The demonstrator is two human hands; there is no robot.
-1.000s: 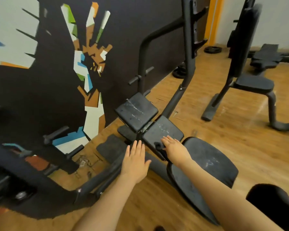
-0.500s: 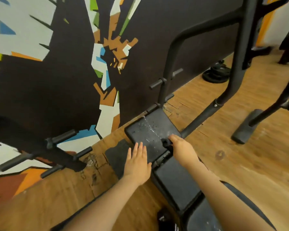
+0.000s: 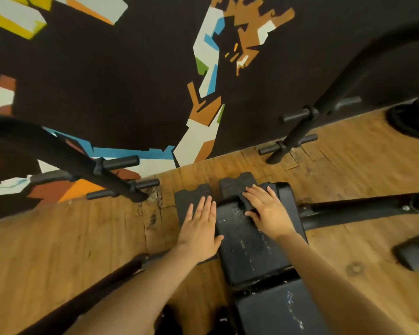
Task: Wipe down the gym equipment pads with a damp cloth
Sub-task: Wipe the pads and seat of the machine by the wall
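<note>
A black bench pad (image 3: 247, 247) with white scuffs and wet specks runs away from me at centre. A second pad section (image 3: 271, 313) lies nearer to me. My right hand (image 3: 266, 211) rests on the pad's far end, and a small bunched dark cloth (image 3: 246, 204) shows between its thumb and fingers. My left hand (image 3: 200, 228) is flat with straight fingers beside the pad's left edge, over a black rubber mat piece (image 3: 191, 192). Whether it touches the pad's side I cannot tell.
Black rack tubes with plate pegs rise at left (image 3: 58, 151) and right (image 3: 324, 100) against the painted wall. A base bar (image 3: 361, 209) runs right across the wooden floor. Weight plates (image 3: 411, 119) lie far right, and another dark pad (image 3: 414, 252) sits at the right edge.
My view has swung down over the bench. My right hand with the cloth has slid up the pad to its far end. My left hand stays flat beside the pad.
</note>
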